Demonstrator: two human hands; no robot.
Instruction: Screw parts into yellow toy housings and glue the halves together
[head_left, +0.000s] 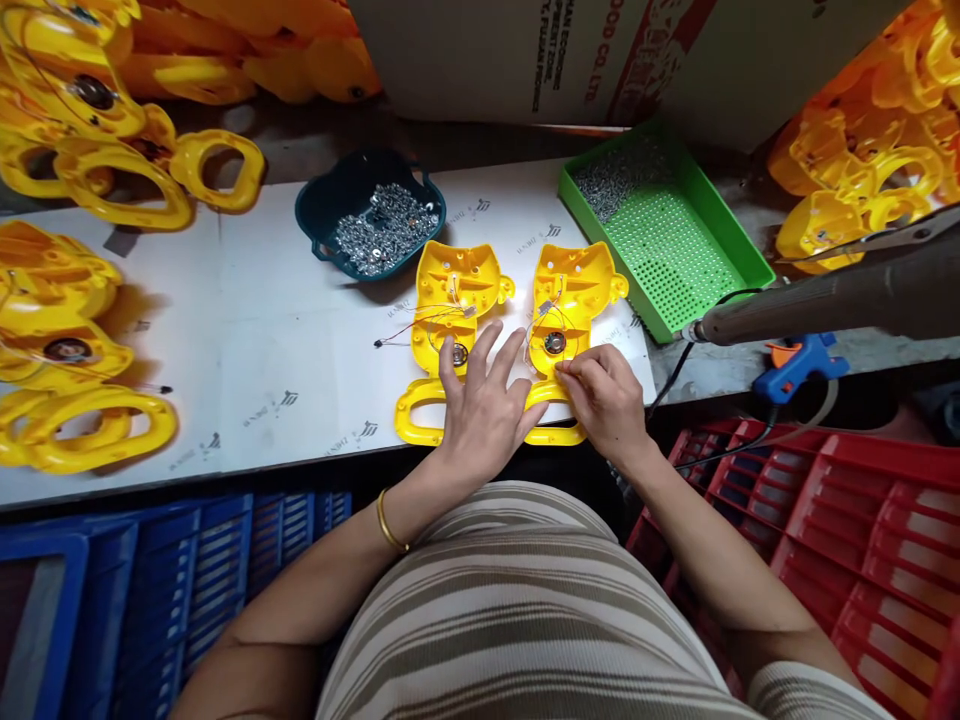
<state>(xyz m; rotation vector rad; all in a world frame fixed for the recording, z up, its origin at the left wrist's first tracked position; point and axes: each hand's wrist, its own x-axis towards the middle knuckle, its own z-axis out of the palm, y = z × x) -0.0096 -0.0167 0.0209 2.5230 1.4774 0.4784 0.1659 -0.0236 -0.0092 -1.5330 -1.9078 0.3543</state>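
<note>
Two yellow plastic shell halves lie side by side on the white work surface, hollow side up, each with a loop handle toward me. The left shell (459,275) holds a round speaker and thin wires, one ending in a dark plug off its left side. My left hand (484,405) lies spread over that shell's lower part, its fingers apart. In the right shell (570,280) sits another round speaker (555,343). My right hand (607,395) pinches at the top of this shell's handle; whatever is between the fingertips is hidden.
A dark teal basket (315,215) of small metal parts stands behind the shells. The green tray (720,240) at back right holds screws. Yellow shells (71,340) pile at left. A dark tool arm (810,300), blue glue gun (799,375) and red crate (840,500) are right.
</note>
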